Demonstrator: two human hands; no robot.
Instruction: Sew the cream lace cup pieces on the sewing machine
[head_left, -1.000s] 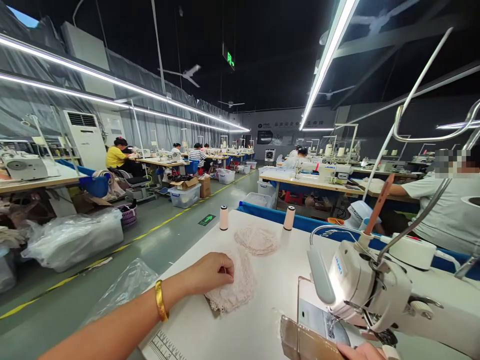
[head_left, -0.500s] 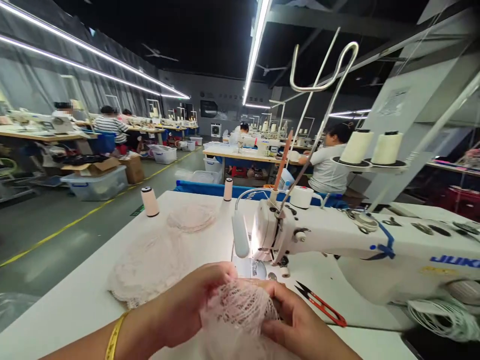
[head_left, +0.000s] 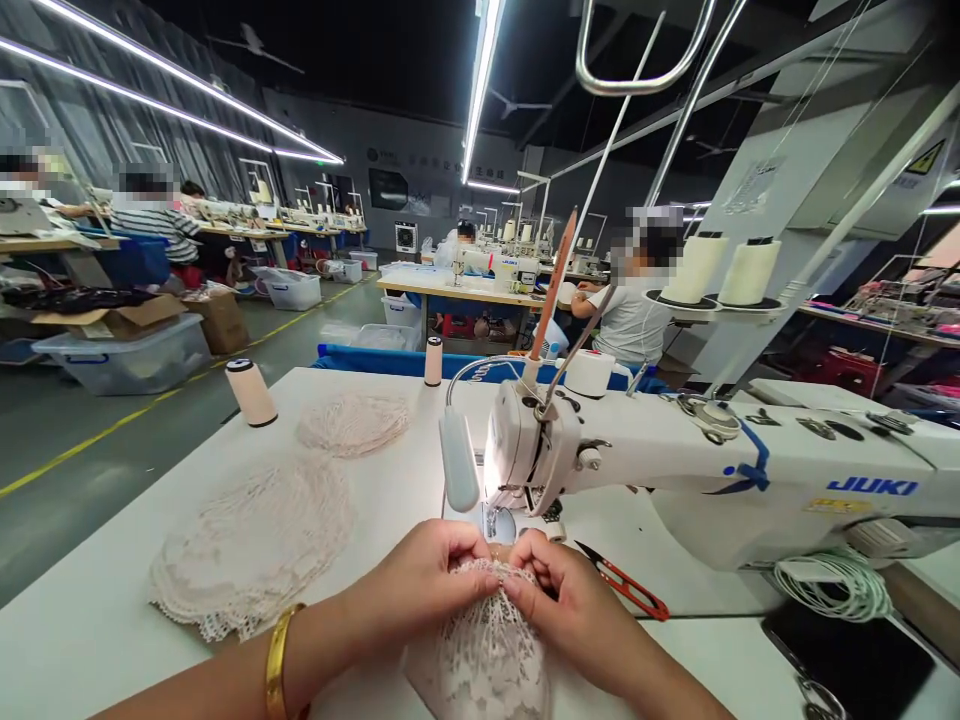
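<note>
Pale lace (head_left: pixel 491 660), pinched by left hand (head_left: pixel 424 578) and right hand (head_left: pixel 574 600), seems not yet under the sewing machine (head_left: pixel 675 455); whether the two piles (head_left: pixel 251 540) are finished is unclear.

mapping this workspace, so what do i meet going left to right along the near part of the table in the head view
big lace pile → small lace pile → left hand → held lace → right hand → scissors → cord coil
</note>
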